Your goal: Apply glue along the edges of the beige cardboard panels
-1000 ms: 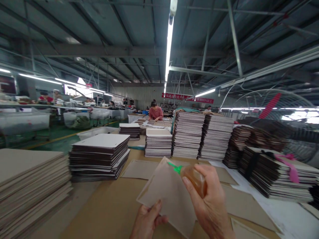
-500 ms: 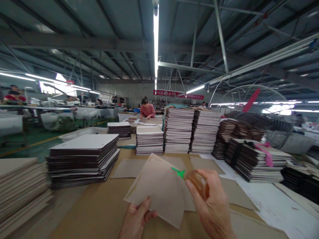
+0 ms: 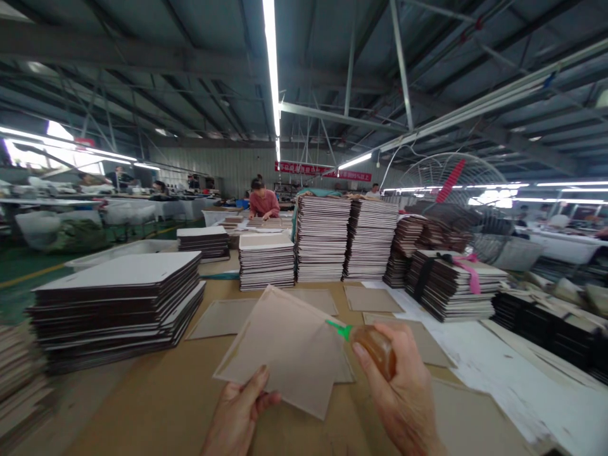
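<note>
My left hand pinches the near edge of a grey-beige cardboard sheet, thumb on top, and holds it tilted above the table. Wrapped round an amber glue bottle with a green nozzle is my right hand. The nozzle's tip lies at the sheet's right edge; whether it touches I cannot tell. A thin line runs along the sheet's left edge. Similar flat sheets lie beyond and to the right, among them one sheet at the back and another sheet near my right wrist.
A brown-covered table bears a wide stack of white-topped boards at left. Tall board stacks stand at the back. A bundle with a pink ribbon sits at right, before a fan. A person works farther off.
The view has turned a little to the right, so the stacks sit farther left. My left hand and the sheet appear shifted left, while the bottle's nozzle stays at the sheet's right edge.
</note>
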A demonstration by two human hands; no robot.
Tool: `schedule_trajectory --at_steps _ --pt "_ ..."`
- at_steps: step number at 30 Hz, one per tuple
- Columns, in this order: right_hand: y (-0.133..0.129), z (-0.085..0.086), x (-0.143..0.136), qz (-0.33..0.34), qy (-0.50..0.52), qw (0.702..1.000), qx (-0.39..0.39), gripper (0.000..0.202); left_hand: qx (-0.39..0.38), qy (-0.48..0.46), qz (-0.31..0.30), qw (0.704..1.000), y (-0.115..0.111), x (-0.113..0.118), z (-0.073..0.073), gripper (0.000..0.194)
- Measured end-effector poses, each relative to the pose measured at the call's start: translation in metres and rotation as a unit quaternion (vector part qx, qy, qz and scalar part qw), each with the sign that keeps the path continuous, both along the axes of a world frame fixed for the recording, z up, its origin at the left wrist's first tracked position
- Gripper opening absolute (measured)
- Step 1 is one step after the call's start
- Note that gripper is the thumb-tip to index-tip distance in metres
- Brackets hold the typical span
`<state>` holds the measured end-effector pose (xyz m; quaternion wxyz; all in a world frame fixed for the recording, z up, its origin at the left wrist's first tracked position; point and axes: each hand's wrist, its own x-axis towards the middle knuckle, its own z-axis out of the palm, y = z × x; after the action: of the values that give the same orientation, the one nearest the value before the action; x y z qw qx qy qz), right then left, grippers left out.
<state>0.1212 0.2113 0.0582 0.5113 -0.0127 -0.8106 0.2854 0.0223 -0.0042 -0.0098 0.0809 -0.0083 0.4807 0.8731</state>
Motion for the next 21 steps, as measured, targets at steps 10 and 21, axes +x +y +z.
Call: schedule_trajectory --at_steps 10,21 --pt "0.01 -0.009 0.006 -0.013 -0.016 0.999 -0.024 0.027 -0.001 0.0 0.011 1.0 -0.003 -0.003 -0.002 0.048" --pt "0.014 -0.01 0.006 -0.014 -0.018 0.999 -0.024 0.029 0.01 -0.005 0.009 1.0 -0.003 -0.001 0.004 0.044"
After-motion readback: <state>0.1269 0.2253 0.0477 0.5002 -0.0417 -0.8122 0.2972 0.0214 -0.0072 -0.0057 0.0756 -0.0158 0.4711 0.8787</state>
